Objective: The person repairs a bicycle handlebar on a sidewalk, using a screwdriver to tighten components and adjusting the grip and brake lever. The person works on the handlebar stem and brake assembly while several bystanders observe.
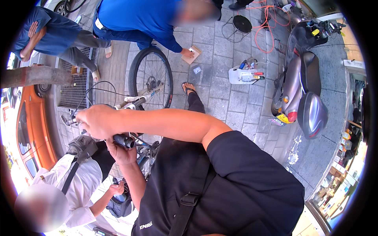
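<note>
A bicycle stands before me, its front wheel (171,84) toward the far side and its pale fork (146,96) angled toward the handlebar. My right arm reaches across to the left, and my right hand (94,121) is closed over the handlebar, its fingertips partly hidden. Just beyond these fingers a brake lever (70,118) sticks out, with thin black cables (101,83) looping above. Lower down, my left hand (123,152) wraps the underside of a black handlebar grip (124,141), whose round hollow end faces me.
A person in blue (134,17) bends toward a small board (191,55) on the paving. Another person (82,177) in white stands at left near a backpack (119,205). A white tool container (241,75), a scooter (293,74) and an orange hose (258,37) are at right.
</note>
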A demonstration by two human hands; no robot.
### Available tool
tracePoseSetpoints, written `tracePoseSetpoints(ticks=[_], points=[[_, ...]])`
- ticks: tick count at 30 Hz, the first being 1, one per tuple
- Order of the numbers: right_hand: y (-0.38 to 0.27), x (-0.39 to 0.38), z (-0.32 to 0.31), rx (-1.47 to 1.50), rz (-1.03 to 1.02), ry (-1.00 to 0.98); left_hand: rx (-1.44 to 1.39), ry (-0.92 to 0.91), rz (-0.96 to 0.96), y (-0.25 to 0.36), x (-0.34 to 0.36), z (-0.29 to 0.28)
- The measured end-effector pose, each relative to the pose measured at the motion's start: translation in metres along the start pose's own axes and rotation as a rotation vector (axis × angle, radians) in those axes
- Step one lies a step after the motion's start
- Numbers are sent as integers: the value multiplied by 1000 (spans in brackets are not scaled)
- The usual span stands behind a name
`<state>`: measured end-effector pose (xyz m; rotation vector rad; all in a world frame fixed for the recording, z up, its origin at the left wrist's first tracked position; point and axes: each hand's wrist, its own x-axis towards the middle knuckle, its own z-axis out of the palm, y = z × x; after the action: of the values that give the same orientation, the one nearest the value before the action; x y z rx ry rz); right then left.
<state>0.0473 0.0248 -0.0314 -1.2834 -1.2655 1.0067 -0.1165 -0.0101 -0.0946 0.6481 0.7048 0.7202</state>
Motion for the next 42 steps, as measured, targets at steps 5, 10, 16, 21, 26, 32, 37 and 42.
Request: tracePoseSetpoints(ticks=[5, 10, 16, 21, 26, 32, 37, 42], points=[[8, 22, 18, 251, 188, 11, -24, 20, 15, -3, 0, 8], [-24, 40, -3, -197, 265, -318, -47, -27, -15, 4, -1, 16], [-43, 93, -6, -617, 302, -853, -135, 71, -34, -4, -5, 6], [-63, 100, 18, -951, 20, -799, -64, 108, -24, -8, 2, 1], [-81, 87, 34, -1153, 37, -743, -74, 247, -62, -4, -1, -3], [-70, 77, 31, -1143, -89, -716, -49, 179, -25, -3, 5, 5], [-54, 88, 18, -1036, -209, -794, -33, 36, 39, -5, 14, 17], [-54, 85, -4, -1025, -327, -846, -128, 60, 75, -13, 22, 29]])
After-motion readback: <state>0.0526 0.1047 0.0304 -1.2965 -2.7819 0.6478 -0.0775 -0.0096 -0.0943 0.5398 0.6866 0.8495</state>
